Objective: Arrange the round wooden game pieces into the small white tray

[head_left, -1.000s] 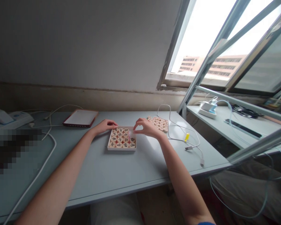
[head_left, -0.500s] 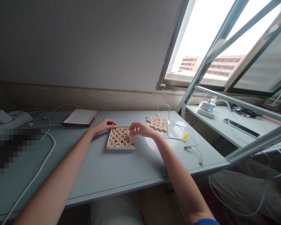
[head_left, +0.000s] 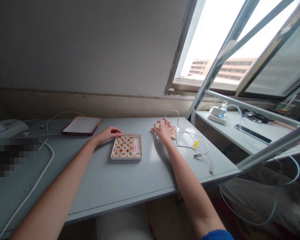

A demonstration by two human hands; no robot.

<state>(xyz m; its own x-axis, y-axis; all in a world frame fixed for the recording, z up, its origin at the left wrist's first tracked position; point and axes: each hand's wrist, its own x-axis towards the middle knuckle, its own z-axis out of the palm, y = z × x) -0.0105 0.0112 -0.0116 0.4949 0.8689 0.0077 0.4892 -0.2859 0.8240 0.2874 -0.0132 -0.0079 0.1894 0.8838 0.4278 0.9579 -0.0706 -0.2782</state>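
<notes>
Round wooden Chinese chess pieces (head_left: 124,147) with dark characters lie in rows inside a shallow white box (head_left: 126,158). The right side of the box shows a gap above one piece (head_left: 138,153) at the front corner, with a bit of pink material (head_left: 134,145) beside it. My left hand (head_left: 111,132) holds the box at its back left corner, fingers on the rim. Over to the right, my right hand (head_left: 164,130) is spread, palm down, over a group of loose chess pieces (head_left: 173,133), which it partly hides. Whether its fingertips touch a piece I cannot tell.
A dark red lid (head_left: 82,126), white inside, lies at the back left. Charging cables (head_left: 190,147) with a yellow tag (head_left: 195,144) run along the table's right. A metal bed frame (head_left: 202,90) stands past the right edge, and a power strip (head_left: 217,115) sits on another table.
My right hand has left the box and moved right to the loose pieces, its fingers now spread. My left hand stays at the box corner. The view has shifted slightly.
</notes>
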